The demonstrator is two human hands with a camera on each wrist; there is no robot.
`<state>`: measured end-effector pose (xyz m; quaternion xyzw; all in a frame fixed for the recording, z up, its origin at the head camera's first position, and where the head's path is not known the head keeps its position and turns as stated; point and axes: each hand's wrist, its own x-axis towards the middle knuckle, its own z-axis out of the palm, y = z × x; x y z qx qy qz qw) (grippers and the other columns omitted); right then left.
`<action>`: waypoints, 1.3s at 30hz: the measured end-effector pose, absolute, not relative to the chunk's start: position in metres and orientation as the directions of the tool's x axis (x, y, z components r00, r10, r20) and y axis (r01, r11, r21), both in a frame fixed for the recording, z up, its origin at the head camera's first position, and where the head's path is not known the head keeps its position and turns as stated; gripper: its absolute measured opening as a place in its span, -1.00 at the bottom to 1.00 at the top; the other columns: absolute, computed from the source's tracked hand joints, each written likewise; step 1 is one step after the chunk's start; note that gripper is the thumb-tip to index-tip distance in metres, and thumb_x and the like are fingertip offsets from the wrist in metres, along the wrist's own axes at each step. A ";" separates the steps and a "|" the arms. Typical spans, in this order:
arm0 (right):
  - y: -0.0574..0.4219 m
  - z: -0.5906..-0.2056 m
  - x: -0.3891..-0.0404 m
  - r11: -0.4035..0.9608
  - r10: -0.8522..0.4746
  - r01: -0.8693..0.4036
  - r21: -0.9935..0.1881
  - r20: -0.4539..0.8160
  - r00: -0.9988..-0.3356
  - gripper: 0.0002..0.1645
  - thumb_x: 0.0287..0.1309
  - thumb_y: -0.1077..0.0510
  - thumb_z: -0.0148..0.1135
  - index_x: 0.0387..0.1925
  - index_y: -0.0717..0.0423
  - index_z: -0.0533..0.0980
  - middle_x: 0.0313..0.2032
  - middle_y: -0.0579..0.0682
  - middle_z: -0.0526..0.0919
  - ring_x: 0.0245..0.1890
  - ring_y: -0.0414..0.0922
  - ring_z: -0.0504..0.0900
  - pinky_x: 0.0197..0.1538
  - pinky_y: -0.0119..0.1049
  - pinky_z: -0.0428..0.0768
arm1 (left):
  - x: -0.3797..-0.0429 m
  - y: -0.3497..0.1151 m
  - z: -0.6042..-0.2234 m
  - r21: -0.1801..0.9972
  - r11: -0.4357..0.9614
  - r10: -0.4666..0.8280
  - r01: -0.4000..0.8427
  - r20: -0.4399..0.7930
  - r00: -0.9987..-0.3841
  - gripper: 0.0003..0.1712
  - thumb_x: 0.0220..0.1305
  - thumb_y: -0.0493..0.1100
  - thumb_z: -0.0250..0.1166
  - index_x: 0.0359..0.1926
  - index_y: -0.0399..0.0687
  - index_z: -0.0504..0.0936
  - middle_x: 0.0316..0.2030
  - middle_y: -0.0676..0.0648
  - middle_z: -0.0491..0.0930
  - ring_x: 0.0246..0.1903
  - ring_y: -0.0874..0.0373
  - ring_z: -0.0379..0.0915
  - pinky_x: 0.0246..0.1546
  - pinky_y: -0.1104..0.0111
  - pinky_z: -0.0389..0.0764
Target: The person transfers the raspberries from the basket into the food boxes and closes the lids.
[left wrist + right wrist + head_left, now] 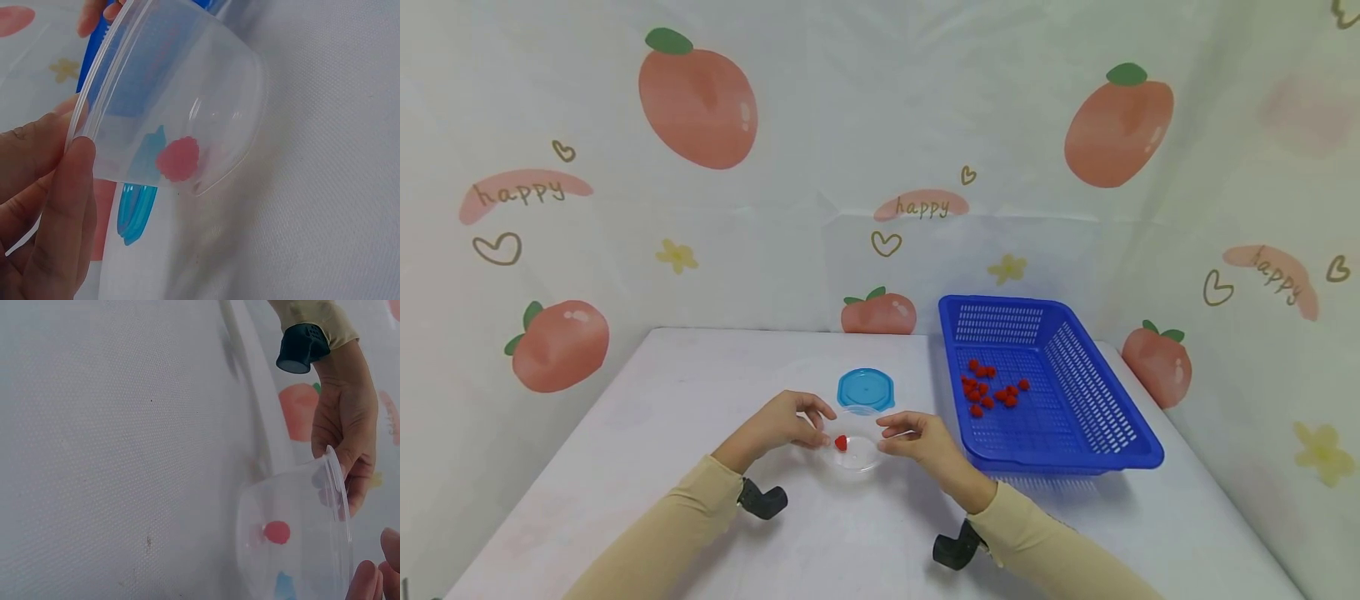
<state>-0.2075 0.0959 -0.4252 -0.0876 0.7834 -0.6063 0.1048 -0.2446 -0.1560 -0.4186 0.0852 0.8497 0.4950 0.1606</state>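
In the head view, a clear plastic bowl [859,461] is between the two hands, over the middle of the table. One small, bumpy red raspberry [179,159] lies inside it. My left hand [790,419] pinches the bowl's rim at its left side, the thumb and fingers on the edge in the left wrist view. Beside the opposite rim is my right hand [925,442]; its loosely bent fingers [364,582] appear just above the edge, with a small gap in the right wrist view. Just behind the bowl lies a blue lid [866,388].
A blue slotted basket [1075,454] stands at the right of the white table [700,358]. Several more red raspberries [974,395] lie in its left part. A printed curtain [820,108] hangs behind the table and at its sides.
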 end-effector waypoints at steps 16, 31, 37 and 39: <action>0.097 -0.421 -0.206 0.239 -0.291 -0.029 -0.971 -0.043 -0.956 -0.58 0.10 0.28 0.35 0.02 0.33 0.56 -0.14 0.27 0.64 -0.27 -0.13 0.66 -0.06 -0.22 0.68 | -0.245 -0.157 -0.418 0.873 0.487 0.332 0.011 -0.173 -0.927 -0.57 -0.06 -0.34 0.49 -0.09 -0.30 0.63 -0.42 -0.06 0.48 -0.48 0.19 0.51 -0.35 0.36 0.69; 0.121 -0.367 -0.199 0.204 -0.331 -0.109 -0.973 0.036 -0.943 -0.55 0.13 0.21 0.36 0.08 0.21 0.55 -0.09 0.18 0.61 -0.13 -0.07 0.69 0.04 -0.18 0.64 | -0.245 -0.156 -0.417 0.870 0.493 0.321 -0.003 -0.185 -0.929 -0.58 -0.06 -0.33 0.50 -0.10 -0.28 0.64 -0.42 -0.06 0.47 -0.47 0.17 0.49 -0.36 0.37 0.68; 0.148 -0.331 -0.217 0.177 -0.254 -0.196 -0.965 0.147 -0.956 -0.51 0.15 0.18 0.35 0.12 0.19 0.52 -0.06 0.03 0.61 -0.12 -0.17 0.65 0.03 -0.34 0.62 | -0.245 -0.156 -0.416 0.869 0.495 0.329 0.002 -0.185 -0.926 -0.57 -0.05 -0.33 0.49 -0.09 -0.29 0.63 -0.43 -0.06 0.47 -0.48 0.17 0.50 -0.36 0.37 0.68; 0.159 -0.323 -0.224 0.156 -0.234 -0.220 -0.963 0.180 -0.955 -0.50 0.16 0.17 0.34 0.14 0.18 0.50 -0.06 0.01 0.61 -0.11 -0.20 0.65 0.02 -0.37 0.62 | -0.244 -0.156 -0.416 0.869 0.495 0.332 0.004 -0.185 -0.925 -0.57 -0.05 -0.33 0.49 -0.09 -0.29 0.63 -0.44 -0.06 0.47 -0.48 0.18 0.51 -0.36 0.37 0.68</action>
